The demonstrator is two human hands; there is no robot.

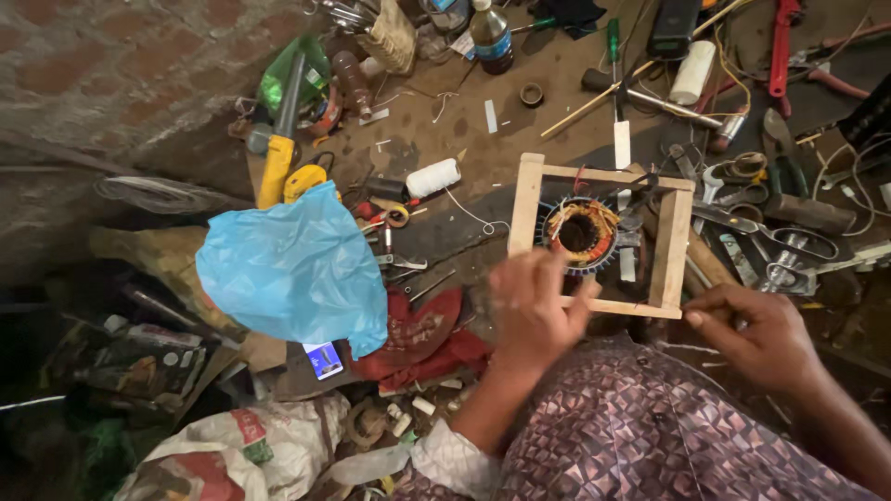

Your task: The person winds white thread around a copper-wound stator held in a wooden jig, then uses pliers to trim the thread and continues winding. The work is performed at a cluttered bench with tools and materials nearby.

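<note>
I am working over one motor stator (pixel 581 234), sitting inside one wooden frame (pixel 675 243) on the cluttered work surface in front of me. My left hand (pixel 534 306) is resting on the frame's near rail, just beside the stator, fingers curled; whether it is pinching a wire I cannot tell. My right hand (pixel 754 332) is closing finger and thumb at the frame's near right corner, possibly on a fine strand too thin to confirm.

Judgement: the laminated steel core is probably heavy and stiff, while the copper windings look fragile. Best gripped by the outer ring, not the coils.

Count: one stator, one frame, one white thread spool (pixel 432 177), one blue plastic bag (pixel 295 266).
</note>
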